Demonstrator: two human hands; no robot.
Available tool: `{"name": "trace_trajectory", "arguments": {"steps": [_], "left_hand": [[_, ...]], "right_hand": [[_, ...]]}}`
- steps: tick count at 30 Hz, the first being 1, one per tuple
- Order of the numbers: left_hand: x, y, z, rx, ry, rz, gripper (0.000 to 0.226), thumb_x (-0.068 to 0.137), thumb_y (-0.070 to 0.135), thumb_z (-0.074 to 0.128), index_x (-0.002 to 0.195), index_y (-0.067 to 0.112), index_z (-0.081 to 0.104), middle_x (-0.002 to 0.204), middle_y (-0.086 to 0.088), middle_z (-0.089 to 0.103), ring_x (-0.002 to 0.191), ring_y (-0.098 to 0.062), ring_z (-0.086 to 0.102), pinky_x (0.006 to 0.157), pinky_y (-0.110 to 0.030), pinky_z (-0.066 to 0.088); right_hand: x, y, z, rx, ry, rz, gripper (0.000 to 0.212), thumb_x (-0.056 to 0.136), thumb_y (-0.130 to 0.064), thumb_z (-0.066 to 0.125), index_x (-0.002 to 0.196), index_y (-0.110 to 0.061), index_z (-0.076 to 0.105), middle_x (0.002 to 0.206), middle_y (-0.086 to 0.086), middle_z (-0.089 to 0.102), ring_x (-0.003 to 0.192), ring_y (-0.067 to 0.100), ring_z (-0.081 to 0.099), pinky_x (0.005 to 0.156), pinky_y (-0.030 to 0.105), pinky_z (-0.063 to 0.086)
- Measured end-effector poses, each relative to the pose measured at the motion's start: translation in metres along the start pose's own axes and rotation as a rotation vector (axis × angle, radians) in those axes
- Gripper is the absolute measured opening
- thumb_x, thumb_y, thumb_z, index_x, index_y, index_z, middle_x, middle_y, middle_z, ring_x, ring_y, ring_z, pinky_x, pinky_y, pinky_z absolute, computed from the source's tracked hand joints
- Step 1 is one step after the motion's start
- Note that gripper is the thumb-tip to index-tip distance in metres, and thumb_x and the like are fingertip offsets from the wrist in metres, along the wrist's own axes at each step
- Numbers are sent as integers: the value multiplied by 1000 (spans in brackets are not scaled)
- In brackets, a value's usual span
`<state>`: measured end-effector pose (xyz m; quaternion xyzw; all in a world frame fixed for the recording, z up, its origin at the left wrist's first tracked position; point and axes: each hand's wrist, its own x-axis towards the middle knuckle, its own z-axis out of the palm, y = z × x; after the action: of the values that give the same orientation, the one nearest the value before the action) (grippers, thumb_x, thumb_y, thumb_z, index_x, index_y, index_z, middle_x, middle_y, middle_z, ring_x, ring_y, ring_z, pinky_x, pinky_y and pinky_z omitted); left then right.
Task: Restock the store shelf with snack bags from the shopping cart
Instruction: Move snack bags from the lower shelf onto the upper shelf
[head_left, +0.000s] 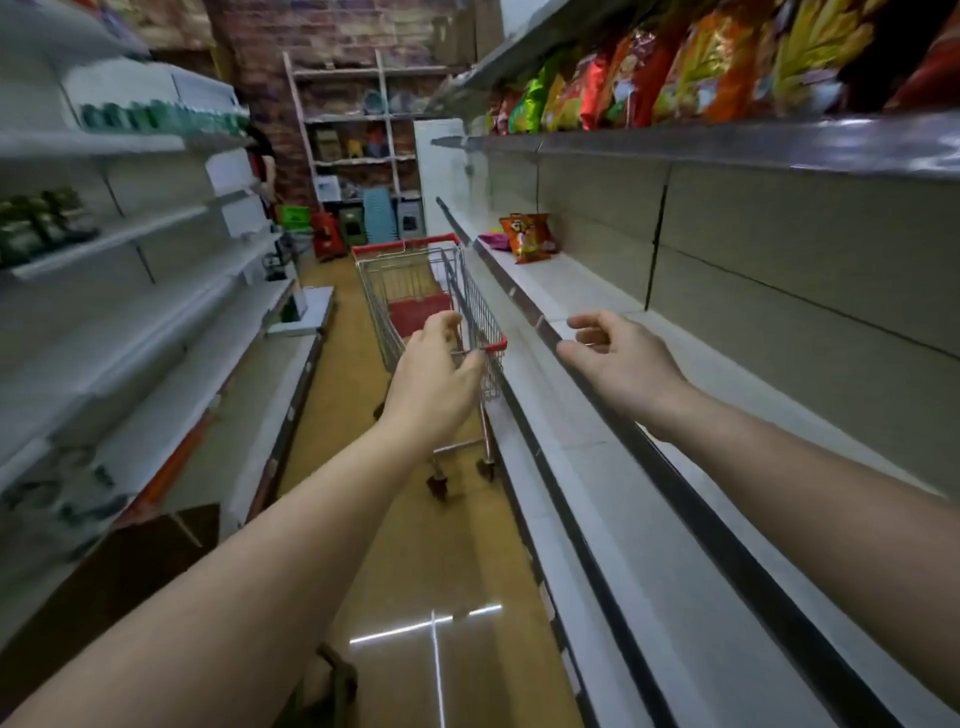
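A wire shopping cart (415, 280) with red trim stands in the aisle ahead, close to the right-hand shelving. Only a red panel shows inside its basket. My left hand (434, 374) reaches toward the cart's near red handle, fingers loosely curled, holding nothing. My right hand (618, 358) hovers over the front edge of the white middle shelf (597, 296), fingers loosely curled and empty. Orange snack bags (527, 236) stand at the far end of that shelf, with a pink bag (493, 240) lying beside them. The shelf above carries a row of several colourful snack bags (675, 78).
White shelving (130, 291) lines the left side of the aisle, with green packs on its upper levels. At the aisle's far end stand a rack, plastic stools and a green basket (296, 215). A brown cardboard piece (130, 566) lies low on the left. The floor is yellow and glossy.
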<state>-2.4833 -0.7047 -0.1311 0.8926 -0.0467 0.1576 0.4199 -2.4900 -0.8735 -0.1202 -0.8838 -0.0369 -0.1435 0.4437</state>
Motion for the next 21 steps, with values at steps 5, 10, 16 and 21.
{"name": "trace_trajectory", "arguments": {"steps": [5, 10, 16, 21], "left_hand": [[113, -47, 0, 0, -49, 14, 49, 96, 26, 50, 142, 18, 35, 138, -3, 47, 125, -20, 47, 104, -44, 43], [217, -71, 13, -55, -110, -31, 49, 97, 27, 49, 143, 17, 34, 142, -5, 44, 126, -21, 47, 104, -44, 43], [331, -98, 49, -74, -126, -21, 49, 97, 29, 48, 142, 16, 33, 141, -7, 45, 126, -22, 46, 102, -43, 44], [437, -114, 79, -99, -110, -19, 48, 97, 24, 48, 142, 13, 34, 141, -11, 46, 124, -24, 49, 102, -42, 45]], "right_hand": [[115, 4, 47, -4, 43, 51, 40, 91, -32, 56, 128, -16, 51, 123, 4, 56, 100, 13, 49, 84, 25, 38], [209, 19, 73, -13, 53, 134, 42, 90, -33, 57, 128, -16, 51, 124, 5, 56, 109, 18, 52, 88, 29, 41], [335, 47, 105, -6, 74, 145, 41, 91, -30, 55, 129, -16, 51, 127, 7, 55, 116, 22, 51, 97, 34, 41], [450, 77, 134, 16, 51, 104, 42, 90, -29, 55, 130, -17, 49, 128, 7, 54, 115, 21, 51, 95, 32, 40]]}}
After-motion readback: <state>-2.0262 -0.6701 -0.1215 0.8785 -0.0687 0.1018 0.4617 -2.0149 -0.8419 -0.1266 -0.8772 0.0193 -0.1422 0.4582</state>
